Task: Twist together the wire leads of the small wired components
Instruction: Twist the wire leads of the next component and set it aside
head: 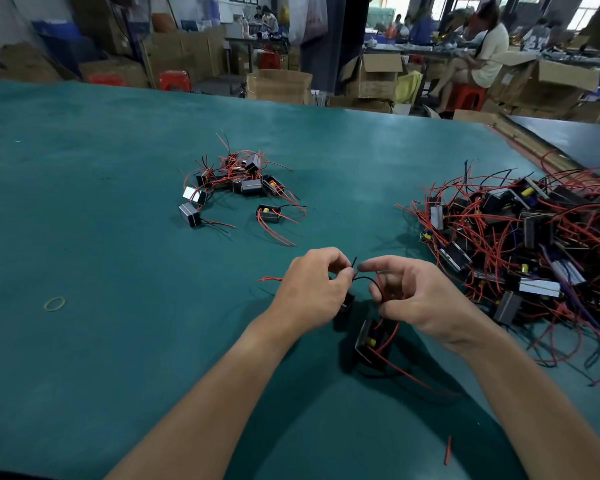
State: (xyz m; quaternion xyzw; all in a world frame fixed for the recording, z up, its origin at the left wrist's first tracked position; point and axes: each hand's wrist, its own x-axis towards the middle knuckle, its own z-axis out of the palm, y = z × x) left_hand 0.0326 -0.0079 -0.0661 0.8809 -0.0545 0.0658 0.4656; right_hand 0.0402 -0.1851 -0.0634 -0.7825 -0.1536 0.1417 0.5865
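Note:
Over the green table (118, 237), my left hand (310, 292) pinches red and black wire leads (354, 268) between thumb and forefinger. My right hand (420, 299) pinches the same leads from the right, its lower fingers curled round a red and a black wire. A small black box component (369, 339) with a yellow part inside hangs tilted below my hands on these wires. A second black component (347, 302) sits partly hidden under my left hand. A red lead end (269, 279) sticks out to the left of that hand.
A small heap of components with red leads (236, 181) lies at the table's middle. A large tangled heap (527, 244) fills the right side. A yellow rubber band (54, 303) lies at the left, a red wire scrap (448, 450) near the front. Cardboard boxes and seated people are behind.

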